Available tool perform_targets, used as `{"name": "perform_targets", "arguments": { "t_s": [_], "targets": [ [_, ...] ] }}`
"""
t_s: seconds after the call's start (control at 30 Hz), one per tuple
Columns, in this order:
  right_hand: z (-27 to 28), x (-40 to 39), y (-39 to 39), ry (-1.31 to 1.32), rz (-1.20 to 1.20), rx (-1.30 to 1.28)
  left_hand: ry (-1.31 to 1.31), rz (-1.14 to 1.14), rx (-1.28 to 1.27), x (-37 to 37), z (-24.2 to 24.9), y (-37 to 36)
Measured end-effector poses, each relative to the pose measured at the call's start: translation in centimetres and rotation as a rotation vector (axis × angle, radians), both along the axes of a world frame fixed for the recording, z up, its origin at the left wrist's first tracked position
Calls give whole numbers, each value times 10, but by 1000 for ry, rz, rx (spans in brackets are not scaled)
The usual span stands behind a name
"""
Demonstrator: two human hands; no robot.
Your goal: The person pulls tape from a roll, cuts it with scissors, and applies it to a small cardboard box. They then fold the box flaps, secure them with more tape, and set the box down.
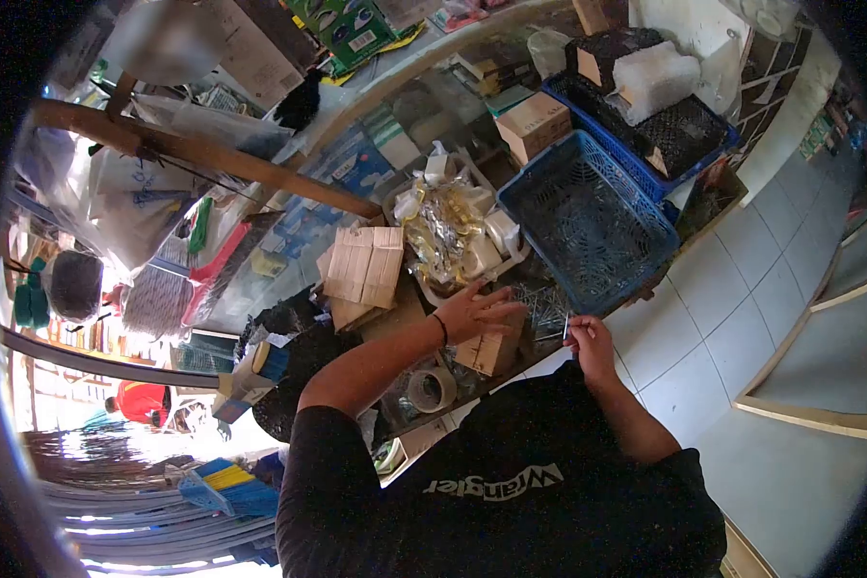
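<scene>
My left hand [477, 312] has its fingers spread, palm down, over a small cardboard box [491, 351] on the counter. Beside it lies a loose pile of thin metal nails [544, 310], just in front of the blue plastic basket [588, 226]. My right hand [592, 347] is closed at the counter's front edge, pinching a thin, pale nail [566, 328] that points up. A roll of tape [432, 390] lies to the left of the box. Beyond my left hand stands a tray [513, 260] filled with yellow and clear plastic packets [443, 226].
Small brown boxes [364, 267] are stacked left of the tray. A cardboard carton [533, 127] and a second blue basket [689, 173] stand behind. A wooden beam [222, 164] crosses the upper left. Tiled floor [703, 299] lies to the right.
</scene>
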State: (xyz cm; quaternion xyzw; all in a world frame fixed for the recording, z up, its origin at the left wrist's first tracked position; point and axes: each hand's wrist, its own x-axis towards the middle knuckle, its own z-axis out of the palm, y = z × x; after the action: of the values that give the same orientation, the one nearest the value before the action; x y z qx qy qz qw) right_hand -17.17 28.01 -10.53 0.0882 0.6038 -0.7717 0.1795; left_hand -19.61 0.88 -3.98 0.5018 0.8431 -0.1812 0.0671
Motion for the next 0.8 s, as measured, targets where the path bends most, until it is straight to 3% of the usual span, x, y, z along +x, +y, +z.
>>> {"name": "perform_targets", "arguments": {
  "t_s": [0.1, 0.2, 0.4, 0.6, 0.7, 0.8],
  "targets": [
    [1, -2, 0, 11, 13, -7, -107, -28, -157, -11, 13, 2],
    [2, -3, -3, 62, -4, -36, -280, 176, -190, -18, 33, 10],
    [20, -3, -2, 111, 64, -35, -264, 572, 304, 4, 50, 8],
    [6, -15, -13, 101, 33, 30, -156, 741, 570, 41, 27, 20],
    [2, -26, -17, 180, 97, 331, -148, 833, 697, 47, 24, 32],
    [1, -28, -21, 209, 72, 429, -202, 840, 776, 47, 22, 35]
  ]
}}
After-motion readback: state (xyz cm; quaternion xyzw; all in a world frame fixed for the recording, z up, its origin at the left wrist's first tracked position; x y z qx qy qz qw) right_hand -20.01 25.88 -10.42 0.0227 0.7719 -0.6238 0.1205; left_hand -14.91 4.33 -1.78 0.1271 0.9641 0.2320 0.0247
